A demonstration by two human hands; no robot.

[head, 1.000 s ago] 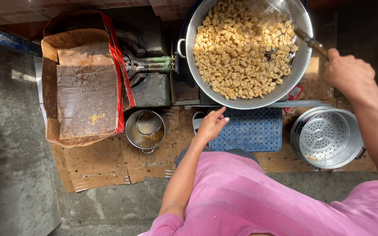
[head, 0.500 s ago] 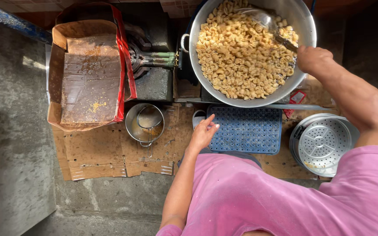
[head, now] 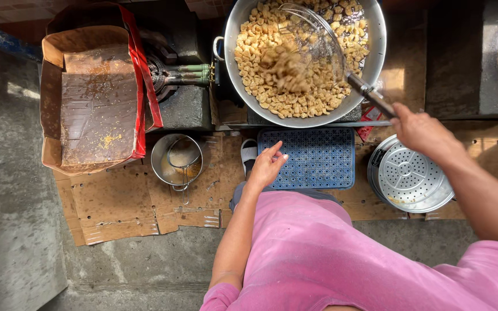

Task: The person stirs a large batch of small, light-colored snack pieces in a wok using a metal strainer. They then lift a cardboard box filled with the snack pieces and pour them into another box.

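1. Gripping the dark handle of a wire skimmer (head: 312, 43), the right hand (head: 419, 129) is closed firmly around it, at about 4 o'clock from the big metal wok (head: 234, 63).
2. The skimmer basket sits tilted over the fried golden pieces (head: 272, 86), probably to lift them while staying far from the heat.
3. The left hand (head: 266, 167) is open, fingers loose, holding nothing, above the blue plastic mat (head: 318, 158).
4. A perforated steamer tray (head: 410, 175) waits at 5 o'clock and a small pot (head: 175, 161) at 8 o'clock.
5. A cardboard box (head: 93, 98) lies at 9 o'clock; the grey floor (head: 12, 201) beyond it gives open room.
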